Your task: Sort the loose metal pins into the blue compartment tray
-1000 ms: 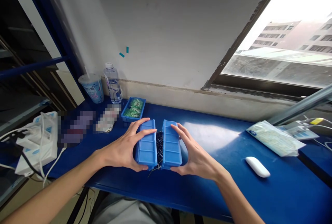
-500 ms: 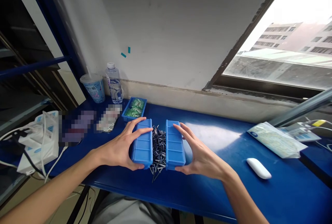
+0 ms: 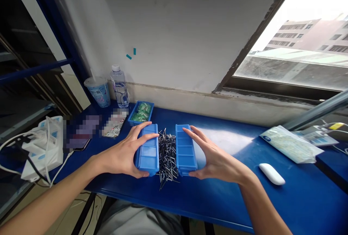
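Observation:
Two blue plastic bins are tipped on their sides on the blue table, with a heap of dark metal rivets or screws [image 3: 166, 157] between them. My left hand [image 3: 123, 153] grips the left bin [image 3: 149, 149], fingers over its far end and thumb at its near end. Around the right bin [image 3: 186, 148], my right hand [image 3: 217, 157] holds on in the same way. The insides of both bins are hidden. Behind the left bin stands a small blue tray [image 3: 131, 119] with green packets [image 3: 143, 111] in it.
A cup [image 3: 99, 95] and a water bottle [image 3: 119, 88] stand at the back left. Two phones [image 3: 84, 131] [image 3: 115, 124] lie in front. Power strips with cables [image 3: 45, 148] are far left. On the right are a white mouse [image 3: 272, 174] and a plastic packet [image 3: 292, 144].
My right hand and the right bin have moved a little to the right. The gap between the bins is wider, and more of the metal pieces show, spread across it.

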Available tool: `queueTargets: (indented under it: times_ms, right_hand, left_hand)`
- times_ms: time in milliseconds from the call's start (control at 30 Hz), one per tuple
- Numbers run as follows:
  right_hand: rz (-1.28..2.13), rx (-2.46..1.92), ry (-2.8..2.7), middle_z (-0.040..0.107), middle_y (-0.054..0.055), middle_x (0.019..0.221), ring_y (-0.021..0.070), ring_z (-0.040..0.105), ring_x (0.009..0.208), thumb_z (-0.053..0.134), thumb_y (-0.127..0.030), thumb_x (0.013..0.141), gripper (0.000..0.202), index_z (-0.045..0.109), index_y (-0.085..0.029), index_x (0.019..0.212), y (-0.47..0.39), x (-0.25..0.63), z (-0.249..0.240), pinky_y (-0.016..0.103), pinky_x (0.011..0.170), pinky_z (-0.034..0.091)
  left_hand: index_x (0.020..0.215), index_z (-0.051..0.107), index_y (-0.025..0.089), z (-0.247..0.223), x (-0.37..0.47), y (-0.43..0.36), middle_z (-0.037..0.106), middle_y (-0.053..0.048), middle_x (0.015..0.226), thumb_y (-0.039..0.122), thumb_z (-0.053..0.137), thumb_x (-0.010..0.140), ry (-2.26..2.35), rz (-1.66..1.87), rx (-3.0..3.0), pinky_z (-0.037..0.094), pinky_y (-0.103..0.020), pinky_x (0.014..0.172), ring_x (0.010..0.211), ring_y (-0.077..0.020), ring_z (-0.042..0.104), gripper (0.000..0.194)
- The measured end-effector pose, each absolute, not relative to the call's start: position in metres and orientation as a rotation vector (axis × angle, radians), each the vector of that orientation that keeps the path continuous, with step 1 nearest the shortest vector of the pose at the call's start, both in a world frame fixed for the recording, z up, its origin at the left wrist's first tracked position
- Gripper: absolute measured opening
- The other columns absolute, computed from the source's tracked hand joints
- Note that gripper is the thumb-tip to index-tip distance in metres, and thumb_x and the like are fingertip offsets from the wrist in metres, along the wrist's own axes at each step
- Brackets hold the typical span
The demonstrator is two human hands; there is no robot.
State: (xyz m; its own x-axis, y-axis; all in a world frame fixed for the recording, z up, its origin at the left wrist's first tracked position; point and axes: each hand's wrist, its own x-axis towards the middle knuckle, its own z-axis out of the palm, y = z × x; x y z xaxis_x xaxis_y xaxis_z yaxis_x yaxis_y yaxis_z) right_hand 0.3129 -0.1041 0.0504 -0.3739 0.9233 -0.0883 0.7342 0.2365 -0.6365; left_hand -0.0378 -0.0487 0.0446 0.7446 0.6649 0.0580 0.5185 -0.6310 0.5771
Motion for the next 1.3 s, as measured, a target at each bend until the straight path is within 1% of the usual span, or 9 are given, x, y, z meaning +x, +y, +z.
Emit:
queueTargets:
  times_ms: [400,600,800,900,967,1033,1100,1200,1300]
  right_hand:
    - [0.799,-1.559,-1.974,0.021,0.008,0.176,0.0457,0.026,0.158,0.088,-0.058,0.074,0.116,0.023,-0.039,0.168,-0.121,0.359,0.040,0.064,0.122,0.037]
    - [0.998,-1.583,-1.642,0.030,0.012,0.172,0.0422,0.035,0.155,0.082,-0.059,0.081,0.116,0.012,-0.034,0.170,-0.140,0.369,0.018,0.052,0.116,0.050]
    - [0.922,-1.655,-1.555,0.042,0.011,0.166,0.0433,0.050,0.145,0.082,-0.061,0.080,0.110,0.019,-0.041,0.167,-0.158,0.389,-0.001,0.058,0.111,0.055]
    - [0.777,-1.743,-1.566,0.033,0.007,0.171,0.0448,0.045,0.149,0.078,-0.063,0.083,0.108,0.014,-0.045,0.168,-0.168,0.404,-0.010,0.060,0.111,0.055]
    - [0.657,-1.800,-1.617,0.032,0.003,0.172,0.0459,0.037,0.153,0.075,-0.066,0.085,0.096,0.027,-0.046,0.165,-0.172,0.410,-0.013,0.062,0.115,0.051]
    - [0.564,-1.834,-1.670,0.036,0.003,0.170,0.0477,0.034,0.154,0.071,-0.071,0.086,0.073,0.055,-0.042,0.152,-0.173,0.412,-0.014,0.062,0.115,0.050]
    - [0.500,-1.831,-1.694,0.042,0.007,0.165,0.0497,0.041,0.150,0.068,-0.076,0.086,0.059,0.076,-0.034,0.126,-0.170,0.410,-0.013,0.060,0.110,0.055]
    - [0.405,-1.801,-1.665,0.055,0.013,0.150,0.0464,0.058,0.133,0.064,-0.082,0.085,0.059,0.083,-0.028,0.098,-0.154,0.399,-0.010,0.053,0.091,0.064]
    - [0.300,-1.731,-1.652,0.061,0.016,0.129,0.0371,0.068,0.109,0.064,-0.087,0.082,0.066,0.083,-0.025,0.091,-0.125,0.383,-0.007,0.048,0.079,0.064]
  left_hand:
    - [0.167,0.009,0.052,0.034,-0.091,-0.066,-0.012,0.001,0.178,0.057,0.082,0.087,1.078,0.377,2.276,0.061,-0.048,0.105,0.159,-0.0462,0.025,0.108]
    - [0.169,0.003,0.049,0.024,-0.117,-0.087,-0.005,-0.001,0.179,0.058,0.076,0.092,1.228,0.408,2.314,0.057,-0.049,0.109,0.159,-0.0439,0.026,0.106]
    - [0.169,0.016,0.045,0.014,-0.139,-0.097,0.008,-0.005,0.179,0.040,0.081,0.087,1.261,0.431,2.379,0.055,-0.055,0.110,0.157,-0.0457,0.032,0.104]
    - [0.158,0.045,0.048,0.009,-0.142,-0.100,0.014,0.001,0.178,0.038,0.079,0.089,1.308,0.459,2.410,0.051,-0.058,0.115,0.157,-0.0442,0.031,0.078]
    - [0.138,0.067,0.048,0.007,-0.140,-0.102,0.018,0.009,0.177,0.038,0.078,0.089,1.310,0.454,2.455,0.049,-0.057,0.118,0.159,-0.0429,0.028,0.051]
    - [0.114,0.079,0.044,0.007,-0.137,-0.103,0.027,0.012,0.173,0.037,0.075,0.092,1.268,0.460,2.491,0.049,-0.055,0.120,0.159,-0.0397,0.029,0.024]
    - [0.098,0.082,0.040,0.011,-0.133,-0.103,0.043,0.009,0.164,0.035,0.068,0.098,1.189,0.497,2.500,0.051,-0.050,0.118,0.154,-0.0349,0.038,0.015]
    - [0.090,0.082,0.036,0.030,-0.122,-0.099,0.064,0.001,0.139,0.034,0.063,0.102,1.065,0.608,2.461,0.056,-0.043,0.110,0.136,-0.0293,0.056,0.022]
    - [0.085,0.082,0.031,0.058,-0.096,-0.082,0.070,-0.004,0.115,0.040,0.066,0.102,0.950,0.824,2.388,0.057,-0.038,0.101,0.115,-0.0251,0.064,0.025]
